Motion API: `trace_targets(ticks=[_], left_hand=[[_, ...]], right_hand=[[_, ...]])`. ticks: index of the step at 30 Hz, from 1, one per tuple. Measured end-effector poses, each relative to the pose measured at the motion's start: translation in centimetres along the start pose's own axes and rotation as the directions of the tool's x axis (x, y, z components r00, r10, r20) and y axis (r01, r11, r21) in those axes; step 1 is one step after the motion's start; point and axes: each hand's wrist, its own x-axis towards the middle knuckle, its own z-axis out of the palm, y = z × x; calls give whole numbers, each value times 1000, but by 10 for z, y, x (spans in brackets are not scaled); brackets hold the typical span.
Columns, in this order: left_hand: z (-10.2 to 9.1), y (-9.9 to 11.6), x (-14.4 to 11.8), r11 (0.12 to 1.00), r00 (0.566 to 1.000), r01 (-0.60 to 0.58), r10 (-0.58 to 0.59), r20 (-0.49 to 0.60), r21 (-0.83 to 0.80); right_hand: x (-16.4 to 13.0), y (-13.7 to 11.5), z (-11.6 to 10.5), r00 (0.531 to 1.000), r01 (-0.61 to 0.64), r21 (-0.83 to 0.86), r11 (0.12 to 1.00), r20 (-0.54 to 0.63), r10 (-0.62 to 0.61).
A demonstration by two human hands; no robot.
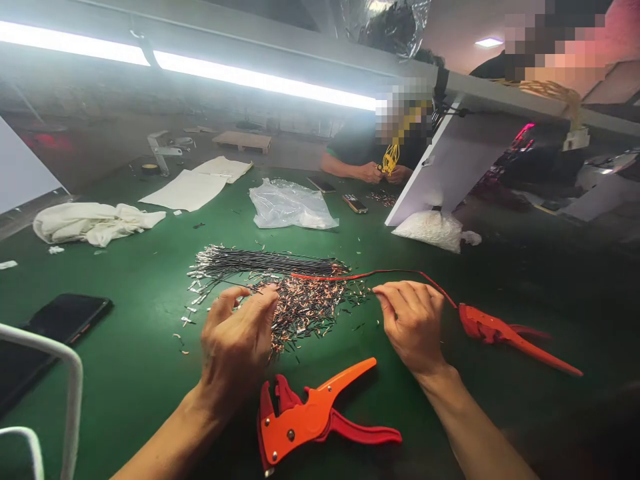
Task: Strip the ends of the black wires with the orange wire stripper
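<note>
On the green table [125,373] lies a pile of short black wires with copper ends [305,307], and behind it a bundle of longer black wires [265,261]. My left hand [239,337] hovers with curled fingers over the left side of the pile. My right hand [410,320] pinches the end of a red wire [395,272] that runs along the pile's far edge. An orange wire stripper [310,420] rests between my forearms. A second red stripper [505,333] lies to the right of my right hand.
A black phone [65,319] lies at left beside a white frame [60,373]. Farther back are a white cloth [90,223], paper sheets [185,190], a clear plastic bag [290,205] and a white bag [430,230]. Across the table a person's hands [383,173] hold yellow wires.
</note>
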Motion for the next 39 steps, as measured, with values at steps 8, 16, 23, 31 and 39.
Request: trace_targets(ticks=[8,16,23,31,39], left_hand=[[-2,-3,2,999,1000,20,-21,15,49],[-1,-2,1,995,992,99,-100,80,8],[-2,0,1,995,991,40,-28,134,-87],[-2,3,2,984,979,1,35,203,-178],[-12,18,8,650,815,551,-286,504,-523]], right_hand=[[-2,5,2,1000,-26,2,1000,-5,26],[-3,-7,2,997,-71,172,983,24,68],[-3,-6,5,984,-151,309,939,137,113],[6,-28,-8,953,-272,493,826,259,159],[43,-50,-46,709,-695,690,205,705,30]])
